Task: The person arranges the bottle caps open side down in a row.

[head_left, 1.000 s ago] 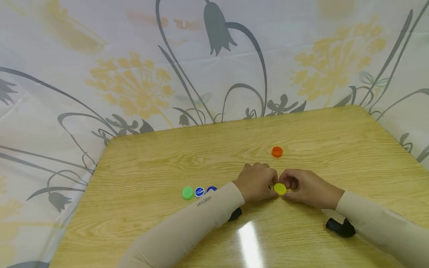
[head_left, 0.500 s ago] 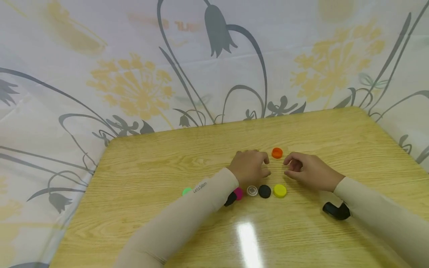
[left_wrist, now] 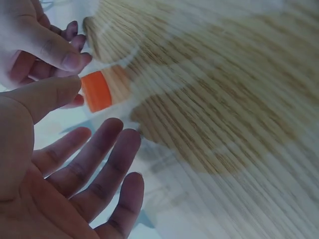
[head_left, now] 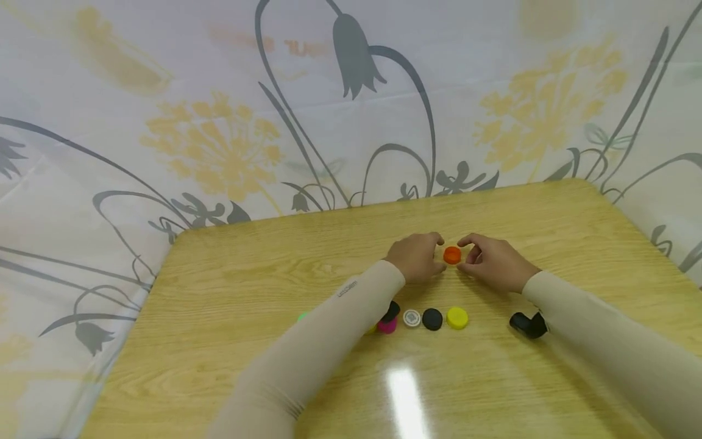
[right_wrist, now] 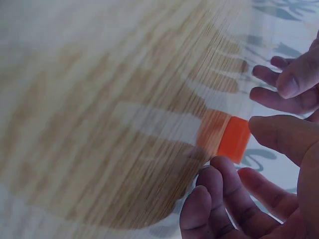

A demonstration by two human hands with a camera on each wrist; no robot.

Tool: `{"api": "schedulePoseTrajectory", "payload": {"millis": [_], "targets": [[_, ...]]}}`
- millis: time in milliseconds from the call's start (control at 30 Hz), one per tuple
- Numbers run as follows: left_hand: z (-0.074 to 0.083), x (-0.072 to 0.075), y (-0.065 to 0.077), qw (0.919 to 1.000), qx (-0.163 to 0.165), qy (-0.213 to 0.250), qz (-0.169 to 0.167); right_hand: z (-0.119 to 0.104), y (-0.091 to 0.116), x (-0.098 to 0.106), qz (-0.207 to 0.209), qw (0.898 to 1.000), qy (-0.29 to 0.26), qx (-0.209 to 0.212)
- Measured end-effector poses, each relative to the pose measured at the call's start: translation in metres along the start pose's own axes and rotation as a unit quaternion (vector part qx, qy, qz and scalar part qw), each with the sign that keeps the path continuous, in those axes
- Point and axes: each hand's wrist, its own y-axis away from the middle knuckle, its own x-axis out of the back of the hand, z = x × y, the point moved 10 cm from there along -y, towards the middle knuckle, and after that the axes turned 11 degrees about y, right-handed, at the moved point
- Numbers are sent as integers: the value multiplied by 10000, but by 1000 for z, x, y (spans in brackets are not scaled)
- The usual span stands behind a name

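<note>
An orange bottle cap [head_left: 452, 255] sits on the wooden table [head_left: 263, 262], its hollow side up, between the two hands. My left hand [head_left: 418, 258] is just left of it, thumb and fingers spread apart with nothing held. On the other side, my right hand [head_left: 496, 261] has its thumb and fingers bent loosely around the cap's edge. In the right wrist view, the right thumb tip seems to meet the orange cap [right_wrist: 234, 139], while the other fingers lie near its lower side. Neither hand visibly pinches it.
Nearer the front, a row holds a yellow cap [head_left: 457, 317], a black cap [head_left: 432, 319], a white cap [head_left: 412, 317] and a pink cap [head_left: 387, 325]. The left sleeve [head_left: 323, 341] partly covers a green cap [head_left: 303, 316]. A patterned cloth [head_left: 219, 122] hangs behind the table.
Both hands have let go of the yellow cap, leaving it at the row's right end beside the black one. They have moved away from the body to the orange cap.
</note>
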Motion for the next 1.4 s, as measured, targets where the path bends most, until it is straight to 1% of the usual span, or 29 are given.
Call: {"api": "schedulePoseTrajectory", "payload": {"millis": [133, 333, 433, 700, 1000, 1067, 1200, 1267, 1333, 1400], "targets": [[2, -1, -6, 10000, 22, -68, 57, 1, -5, -1, -49, 10000, 62, -14], [8, -3, -10, 9998, 54, -191, 64, 2, -9, -5, -170, 9998, 68, -62], [10, -3, -11, 9997, 21, -247, 76, 1, -10, -5, -116, 9999, 104, -35], [10, -4, -11, 9999, 66, -130, 52, 0, -11, -6, -85, 9998, 152, 0], [13, -5, -11, 9999, -74, -126, 25, -3, -7, -5, 70, 9998, 162, 83], [12, -5, -10, 9999, -83, -42, 62, -5, -6, -3, 172, 9996, 176, 129], [7, -3, -10, 9996, -61, 268, 107, -8, -5, 4, 352, 9990, 204, 198], [6, 1, -9, 9985, -87, 513, 142, -10, -4, 8, 437, 9988, 159, 177], [7, 6, -7, 9966, -183, 783, 201, -12, -3, 13, 547, 9983, 105, 160], [6, 12, -6, 9927, -245, 1149, 267, -14, -2, 18, 655, 9977, 25, 158]]}}
